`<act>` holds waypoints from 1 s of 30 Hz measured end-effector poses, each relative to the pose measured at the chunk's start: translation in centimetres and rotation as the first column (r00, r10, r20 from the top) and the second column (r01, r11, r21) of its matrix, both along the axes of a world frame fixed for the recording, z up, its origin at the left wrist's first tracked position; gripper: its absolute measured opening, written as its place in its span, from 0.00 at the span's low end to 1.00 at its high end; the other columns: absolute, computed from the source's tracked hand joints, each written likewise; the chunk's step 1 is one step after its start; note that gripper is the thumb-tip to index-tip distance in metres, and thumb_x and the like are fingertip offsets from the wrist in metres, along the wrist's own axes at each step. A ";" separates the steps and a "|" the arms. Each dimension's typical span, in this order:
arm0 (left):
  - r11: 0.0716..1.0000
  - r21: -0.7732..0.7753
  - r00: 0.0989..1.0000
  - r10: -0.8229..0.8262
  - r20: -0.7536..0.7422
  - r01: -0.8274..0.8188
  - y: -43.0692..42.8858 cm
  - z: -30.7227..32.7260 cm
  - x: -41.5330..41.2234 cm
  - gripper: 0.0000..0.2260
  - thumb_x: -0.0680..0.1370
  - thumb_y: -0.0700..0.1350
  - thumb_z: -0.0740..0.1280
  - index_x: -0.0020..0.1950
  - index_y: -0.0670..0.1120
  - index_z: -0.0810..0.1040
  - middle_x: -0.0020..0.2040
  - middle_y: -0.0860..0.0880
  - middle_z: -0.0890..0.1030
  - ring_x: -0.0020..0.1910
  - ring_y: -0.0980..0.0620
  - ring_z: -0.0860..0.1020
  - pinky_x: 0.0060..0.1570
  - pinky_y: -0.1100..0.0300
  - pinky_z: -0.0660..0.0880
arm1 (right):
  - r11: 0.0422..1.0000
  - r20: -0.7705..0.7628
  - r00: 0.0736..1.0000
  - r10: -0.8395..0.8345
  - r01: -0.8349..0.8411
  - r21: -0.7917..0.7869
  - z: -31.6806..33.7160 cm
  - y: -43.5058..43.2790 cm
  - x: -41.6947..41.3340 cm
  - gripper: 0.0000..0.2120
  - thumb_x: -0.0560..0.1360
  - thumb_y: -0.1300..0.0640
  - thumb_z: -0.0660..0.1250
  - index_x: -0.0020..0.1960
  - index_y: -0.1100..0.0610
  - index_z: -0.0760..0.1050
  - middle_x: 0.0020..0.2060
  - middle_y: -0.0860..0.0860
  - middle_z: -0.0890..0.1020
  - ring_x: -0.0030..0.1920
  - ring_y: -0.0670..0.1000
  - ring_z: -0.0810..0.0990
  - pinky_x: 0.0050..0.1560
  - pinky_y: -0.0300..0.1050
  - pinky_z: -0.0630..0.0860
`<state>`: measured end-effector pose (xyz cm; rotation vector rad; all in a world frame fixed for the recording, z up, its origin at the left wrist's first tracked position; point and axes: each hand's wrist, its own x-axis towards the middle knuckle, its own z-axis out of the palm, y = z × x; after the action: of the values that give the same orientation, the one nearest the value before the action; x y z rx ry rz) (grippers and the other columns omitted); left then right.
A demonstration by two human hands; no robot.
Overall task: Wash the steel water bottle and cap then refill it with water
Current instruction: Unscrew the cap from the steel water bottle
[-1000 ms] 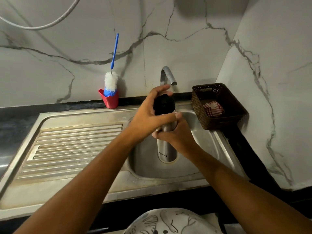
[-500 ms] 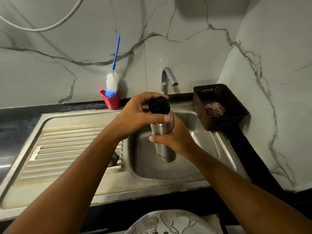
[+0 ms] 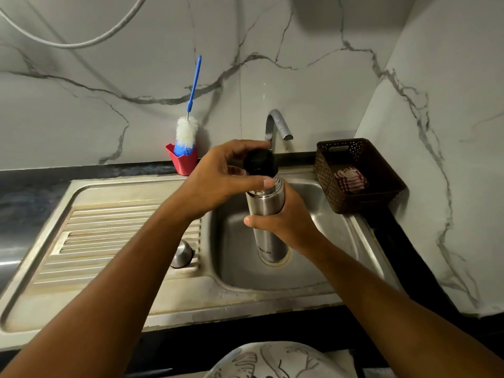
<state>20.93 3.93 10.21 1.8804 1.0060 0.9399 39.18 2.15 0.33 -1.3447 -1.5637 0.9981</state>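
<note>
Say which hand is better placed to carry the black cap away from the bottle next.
Left. The left hand has its grip round the black cap, while the right hand holds the steel bottle over the sink.

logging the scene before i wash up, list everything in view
steel water bottle: 1, silver, upright in sink basin
cap: 1, black, at bottle's mouth
domed steel piece: 1, silver, on drainboard
sink: 1, steel, basin right, drainboard left
tap: 1, grey, behind basin
bottle brush: 1, white and blue, in holder
holder: 1, red, against wall
basket: 1, brown, right of basin
checked cloth: 1, red and white, in basket
hose: 1, grey, top left
left hand: 1, fingers grip cap
right hand: 1, fingers grip bottle
</note>
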 end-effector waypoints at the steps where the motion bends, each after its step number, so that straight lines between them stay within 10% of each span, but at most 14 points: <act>1: 0.999 -0.003 0.999 0.032 0.043 -0.032 -0.1 -0.1 0.1 0.25 0.72 0.49 0.79 0.68 0.49 0.80 0.57 0.55 0.85 0.59 0.58 0.82 0.57 0.63 0.80 | 1.000 0.000 1.000 0.005 -0.005 0.005 0.0 0.0 -0.1 0.37 0.61 0.51 0.84 0.66 0.48 0.73 0.54 0.46 0.84 0.52 0.48 0.85 0.53 0.54 0.84; 11: 0.964 -0.204 0.905 0.237 0.354 -0.173 1.2 -2.3 -5.2 0.25 0.72 0.43 0.80 0.68 0.44 0.79 0.63 0.42 0.83 0.61 0.47 0.82 0.58 0.57 0.80 | 1.000 -0.015 1.000 -0.024 0.025 0.001 -0.8 0.1 -0.3 0.32 0.60 0.51 0.84 0.60 0.49 0.76 0.49 0.47 0.85 0.49 0.49 0.85 0.54 0.57 0.84; 17: 0.853 -0.300 0.904 0.395 -0.161 -0.427 3.1 -11.3 -11.9 0.24 0.70 0.36 0.81 0.64 0.47 0.80 0.56 0.47 0.84 0.55 0.45 0.84 0.59 0.49 0.81 | 1.000 -0.068 0.998 -0.005 0.004 -0.008 -0.9 0.2 -0.6 0.26 0.61 0.54 0.84 0.55 0.52 0.78 0.44 0.49 0.84 0.44 0.53 0.84 0.50 0.62 0.83; 22: 0.794 -0.225 0.751 0.381 -0.539 -0.564 4.3 -17.1 -14.5 0.25 0.68 0.49 0.84 0.61 0.48 0.79 0.54 0.48 0.84 0.54 0.46 0.82 0.53 0.51 0.79 | 1.000 -0.073 0.997 0.008 -0.010 -0.026 -1.2 -0.2 -0.9 0.26 0.61 0.57 0.84 0.56 0.53 0.77 0.44 0.49 0.84 0.44 0.51 0.84 0.49 0.55 0.83; 30: 0.808 -0.129 0.560 0.274 -0.782 -0.576 6.0 -19.4 -14.2 0.32 0.64 0.65 0.81 0.59 0.50 0.75 0.57 0.46 0.79 0.54 0.43 0.79 0.52 0.47 0.79 | 0.998 -0.081 0.997 -0.001 -0.004 -0.056 -1.7 -1.0 -0.5 0.27 0.63 0.61 0.84 0.58 0.52 0.77 0.45 0.49 0.84 0.44 0.51 0.84 0.48 0.50 0.83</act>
<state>6.75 9.94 -9.15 1.6927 2.0686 0.1263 38.72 1.12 -1.38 -1.3250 -1.4866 1.0916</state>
